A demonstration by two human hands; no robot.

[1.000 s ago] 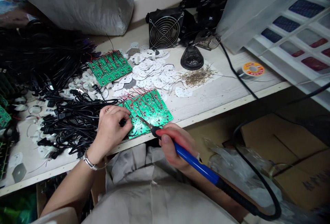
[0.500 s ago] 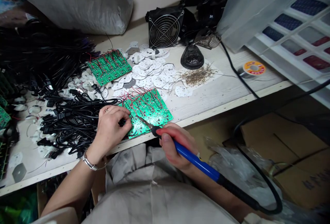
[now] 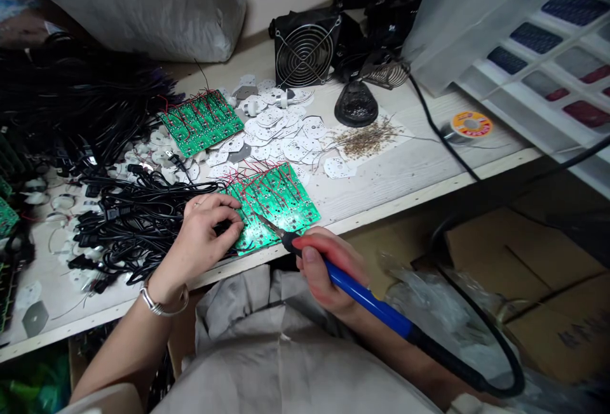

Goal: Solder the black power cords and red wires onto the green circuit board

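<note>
Head view: left hand (image 3: 203, 236) fingers uncurled since earlier.

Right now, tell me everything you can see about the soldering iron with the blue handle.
The soldering iron has a glossy blue plastic-looking handle, a black collar near the front and a thin dark metal tip. The right hand holds it pen-style, thumb on top. It slants up and to the left, its tip resting on the near green circuit board at the table's front edge. A black strain sleeve at the rear runs into a black cord that loops to the right. The left hand rests on the board's left edge, not on the iron.
</note>
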